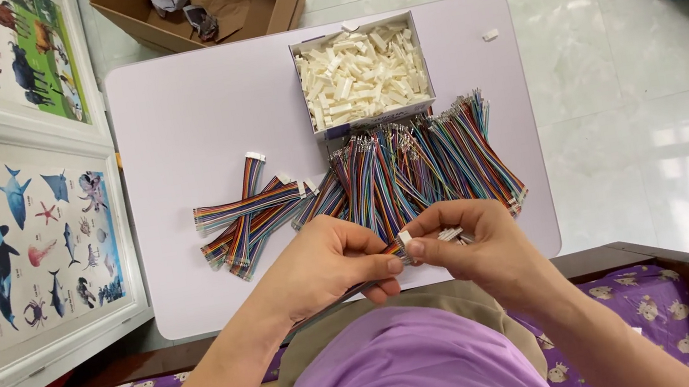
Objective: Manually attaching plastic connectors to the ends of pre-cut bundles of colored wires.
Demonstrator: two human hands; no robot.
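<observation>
Head view looks straight down on a pale table (pixel 191 98) where two bare hands meet near its front edge. Left hand (pixel 333 264) is closed around a bundle of coloured wires (pixel 358 290), whose loose end runs out under the palm toward the body, and right hand (pixel 473 247) pinches a small white connector (pixel 405 237) at the tip of that same bundle — so both hands are grasping, and the connector sits exactly between the two sets of fingertips. Whether the wire ends are already fully pushed into the connector I cannot tell, because the fingers cover the joint. Just beyond the grip lies a wide heap of loose wire bundles (pixel 423 163), fanned out and with bare ends, and behind it stands a white box (pixel 361 74) nearly full of the same white connectors. To the left of the grip a smaller pile of finished bundles (pixel 246 214) rests, several of them showing a white connector on one end. Judging from these two heaps, only a small part of the work seems done — the finished pile is much thinner than the heap still waiting, and the box has plenty of connectors left. One single connector (pixel 490 35) lies alone, far beyond the right hand.
</observation>
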